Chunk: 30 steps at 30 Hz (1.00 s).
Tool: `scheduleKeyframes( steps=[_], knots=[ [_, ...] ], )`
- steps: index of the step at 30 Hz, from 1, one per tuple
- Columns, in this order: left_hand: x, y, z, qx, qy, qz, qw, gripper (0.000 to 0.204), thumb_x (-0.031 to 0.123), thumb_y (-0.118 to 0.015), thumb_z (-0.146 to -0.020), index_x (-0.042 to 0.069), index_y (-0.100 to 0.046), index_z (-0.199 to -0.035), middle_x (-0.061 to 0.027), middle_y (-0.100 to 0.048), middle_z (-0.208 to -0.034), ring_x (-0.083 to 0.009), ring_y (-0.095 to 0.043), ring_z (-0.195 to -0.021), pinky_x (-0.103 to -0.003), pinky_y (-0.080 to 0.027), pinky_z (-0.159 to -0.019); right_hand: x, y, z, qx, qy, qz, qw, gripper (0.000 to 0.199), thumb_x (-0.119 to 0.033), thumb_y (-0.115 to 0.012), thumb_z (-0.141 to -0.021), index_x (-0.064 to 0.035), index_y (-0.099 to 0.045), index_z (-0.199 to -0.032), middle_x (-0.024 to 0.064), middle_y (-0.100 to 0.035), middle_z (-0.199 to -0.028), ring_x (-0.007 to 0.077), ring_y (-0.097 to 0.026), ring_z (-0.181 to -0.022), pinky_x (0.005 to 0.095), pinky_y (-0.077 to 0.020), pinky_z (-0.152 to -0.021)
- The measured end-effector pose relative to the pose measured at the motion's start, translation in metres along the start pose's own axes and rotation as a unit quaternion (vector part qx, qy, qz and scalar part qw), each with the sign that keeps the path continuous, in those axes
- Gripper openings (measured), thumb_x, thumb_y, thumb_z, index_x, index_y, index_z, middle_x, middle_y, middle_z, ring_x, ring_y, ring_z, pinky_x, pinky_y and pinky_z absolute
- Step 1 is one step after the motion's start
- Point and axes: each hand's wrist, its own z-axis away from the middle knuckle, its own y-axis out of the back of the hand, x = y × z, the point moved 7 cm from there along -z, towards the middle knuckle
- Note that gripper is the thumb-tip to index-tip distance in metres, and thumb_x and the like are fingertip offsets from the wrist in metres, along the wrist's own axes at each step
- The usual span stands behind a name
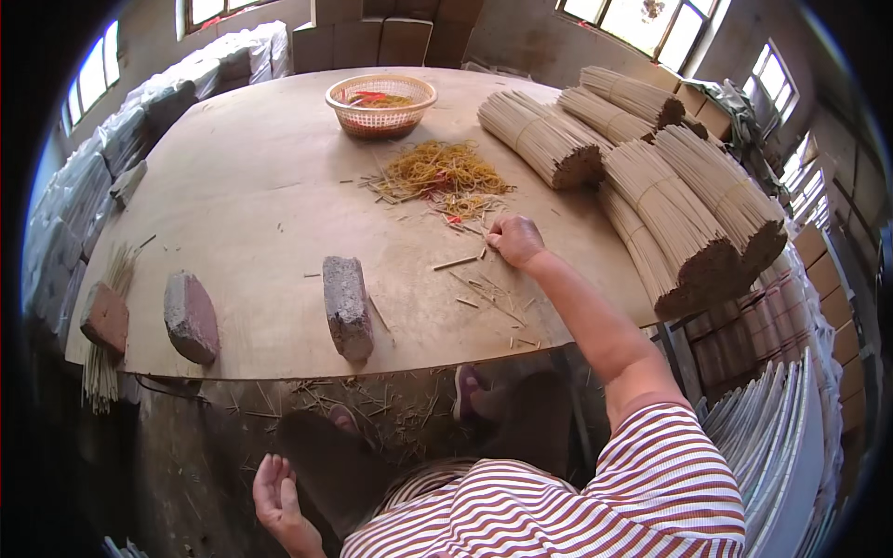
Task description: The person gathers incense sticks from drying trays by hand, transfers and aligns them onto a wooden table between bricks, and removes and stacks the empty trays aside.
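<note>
My right hand (514,240) is over the table, its fingers closed in a pinch at the near edge of a heap of yellow rubber bands (445,172). Whatever its fingertips may hold is too small to make out. Short broken sticks (456,264) lie beside and below that hand, and a few red bits (454,220) show among the bands. Off the table, low by my lap, my left hand (279,502) hangs with its palm turned up, thumb apart from the loosely bent fingers and nothing in it.
Thick bundles of thin sticks (665,200) are stacked at the table's right. A woven plastic basket (381,121) with bands stands at the back. Along the near edge sit a grey brick (346,307), another brick (191,316) and a reddish one (104,318) on loose sticks.
</note>
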Motion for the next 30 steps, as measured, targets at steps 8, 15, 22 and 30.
scheduleKeyframes(
  steps=[8,15,22,30],
  knots=[
    [-0.033,0.033,0.028,0.067,0.086,0.011,0.994,0.037,0.007,-0.051,-0.094,0.001,-0.049,-0.13,-0.0091,-0.056,-0.121,-0.0194,-0.056,-0.109,-0.033,-0.043,-0.097,0.004,0.048,-0.081,0.059,-0.037,-0.491,0.868,0.034,-0.036,-0.072,-0.079,-0.0021,-0.069,-0.075,0.017,-0.069,-0.079,0.0245,-0.066,-0.068,0.0382,-0.0526,-0.069],
    [-0.02,0.01,0.021,0.018,0.059,-0.008,0.998,0.036,0.006,-0.052,-0.093,-0.001,-0.049,-0.128,-0.0119,-0.057,-0.119,-0.0197,-0.058,-0.107,-0.033,-0.045,-0.095,-0.019,-0.017,0.001,0.073,0.008,-0.095,0.993,0.027,-0.03,-0.078,-0.074,-0.0045,-0.069,-0.077,0.0121,-0.067,-0.08,0.0236,-0.064,-0.077,0.0344,-0.0499,-0.071],
    [-0.03,-0.006,0.02,-0.042,0.078,-0.025,0.996,0.035,0.005,-0.051,-0.093,-0.003,-0.049,-0.128,-0.0138,-0.058,-0.118,-0.0205,-0.058,-0.107,-0.033,-0.046,-0.096,-0.072,-0.007,0.12,0.024,0.127,-0.247,0.961,0.013,-0.01,-0.073,-0.076,-0.0051,-0.069,-0.088,0.0143,-0.064,-0.092,0.0253,-0.063,-0.081,0.0325,-0.0505,-0.074],
    [-0.021,-0.02,0.002,-0.097,0.041,-0.017,0.994,0.037,0.001,-0.053,-0.09,-0.005,-0.05,-0.127,-0.0179,-0.058,-0.12,-0.0228,-0.058,-0.111,-0.033,-0.045,-0.098,-0.044,-0.012,0.104,-0.041,0.128,0.04,0.99,0.071,-0.051,-0.053,-0.09,0.0013,-0.041,-0.136,0.0238,-0.042,-0.139,0.0359,-0.037,-0.132,0.0433,-0.029,-0.109]
  ],
)
